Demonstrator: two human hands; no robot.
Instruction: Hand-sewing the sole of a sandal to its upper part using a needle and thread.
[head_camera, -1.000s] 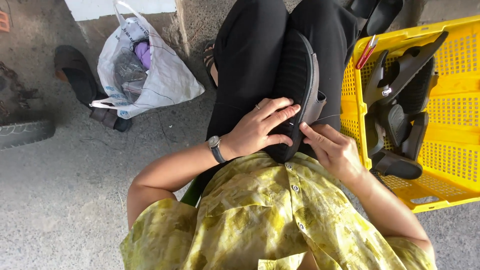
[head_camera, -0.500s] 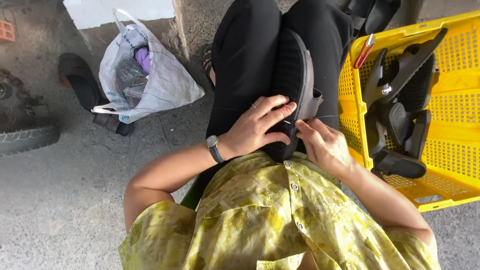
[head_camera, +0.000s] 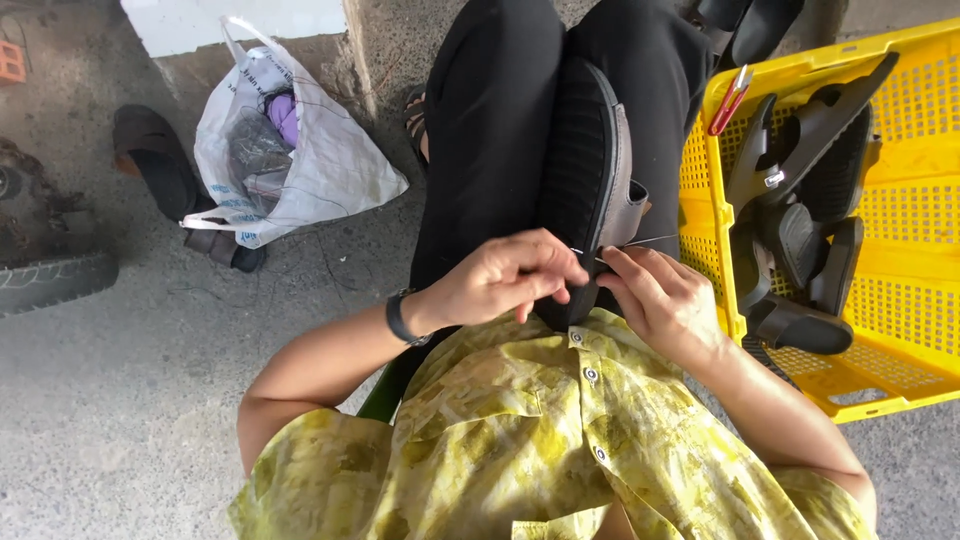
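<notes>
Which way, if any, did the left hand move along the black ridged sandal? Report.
Yes. Left hand slid down the black ridged sandal toward the yellow shirt.

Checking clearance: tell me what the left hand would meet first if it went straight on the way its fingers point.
Probably the right hand: the left hand points across the black sandal on the lap, fingertips nearly meeting it.

Sandal: black ribbed sole up, grey strap at its side, lying along the lap
Thread: thin, taut, running from the sole's edge
</notes>
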